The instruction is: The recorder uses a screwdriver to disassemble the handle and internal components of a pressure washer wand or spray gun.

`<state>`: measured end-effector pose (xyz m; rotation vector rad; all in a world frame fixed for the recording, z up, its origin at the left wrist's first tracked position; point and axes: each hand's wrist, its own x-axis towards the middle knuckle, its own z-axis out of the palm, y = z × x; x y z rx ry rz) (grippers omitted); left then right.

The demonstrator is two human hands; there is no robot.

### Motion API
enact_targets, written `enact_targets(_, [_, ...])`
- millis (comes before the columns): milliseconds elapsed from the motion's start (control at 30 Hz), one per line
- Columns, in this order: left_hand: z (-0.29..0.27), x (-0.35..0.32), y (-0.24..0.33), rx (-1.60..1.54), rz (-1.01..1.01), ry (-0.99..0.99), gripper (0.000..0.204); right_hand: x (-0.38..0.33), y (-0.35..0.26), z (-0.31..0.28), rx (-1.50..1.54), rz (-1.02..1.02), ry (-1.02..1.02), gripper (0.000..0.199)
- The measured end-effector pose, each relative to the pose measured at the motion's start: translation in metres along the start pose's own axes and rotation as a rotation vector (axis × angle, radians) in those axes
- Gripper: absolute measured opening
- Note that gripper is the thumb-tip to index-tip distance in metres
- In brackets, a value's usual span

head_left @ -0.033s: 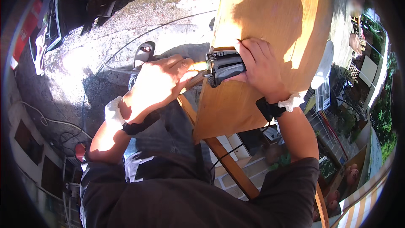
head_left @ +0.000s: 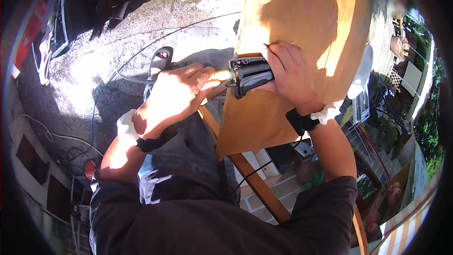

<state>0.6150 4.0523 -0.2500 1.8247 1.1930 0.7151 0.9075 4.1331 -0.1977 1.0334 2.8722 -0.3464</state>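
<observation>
My left hand (head_left: 181, 87) is closed in a pinch on a narrow yellow piece (head_left: 222, 75), which looks like a tool handle; most of it is hidden by the fingers. Its right end meets the open end of a black ribbed device (head_left: 252, 76), where metal and small parts show. My right hand (head_left: 290, 73) is wrapped round the other end of this device, fingers over the top and thumb beneath. The device is held over the left edge of a wooden tabletop (head_left: 264, 127). What the device is cannot be made out.
Wooden legs (head_left: 259, 186) stand under the tabletop. A dark cable (head_left: 174, 33) runs across the concrete floor at the left, near my sandalled foot (head_left: 162, 57). A dark bag-like heap (head_left: 85, 9) lies far left. A white round object (head_left: 362, 73) stands beyond the table's right edge.
The black device and the yellow piece have shifted very slightly to the left. Both hands keep the same grips.
</observation>
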Motion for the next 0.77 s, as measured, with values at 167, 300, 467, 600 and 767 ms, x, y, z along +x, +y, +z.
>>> enact_targets(167, [0.003,-0.008,-0.001,0.01,-0.049,-0.01,0.021,0.0,-0.001,0.001,-0.005,-0.007,0.014,0.081])
enact_targets(300, [0.0,-0.009,0.001,-0.157,-0.117,-0.032,0.02,-0.003,-0.004,0.001,0.051,0.026,0.028,0.085])
enact_targets(467, [-0.01,-0.013,0.004,-0.171,-0.26,-0.152,0.031,-0.022,-0.01,-0.006,0.17,0.237,0.083,0.097])
enact_targets(600, [-0.004,-0.009,0.016,-0.003,-0.163,-0.129,0.048,-0.032,-0.017,0.003,0.146,0.287,0.117,0.1])
enact_targets(767, [0.01,-0.005,0.024,0.065,-0.168,-0.088,0.068,-0.036,-0.015,0.014,0.199,0.308,0.161,0.099])
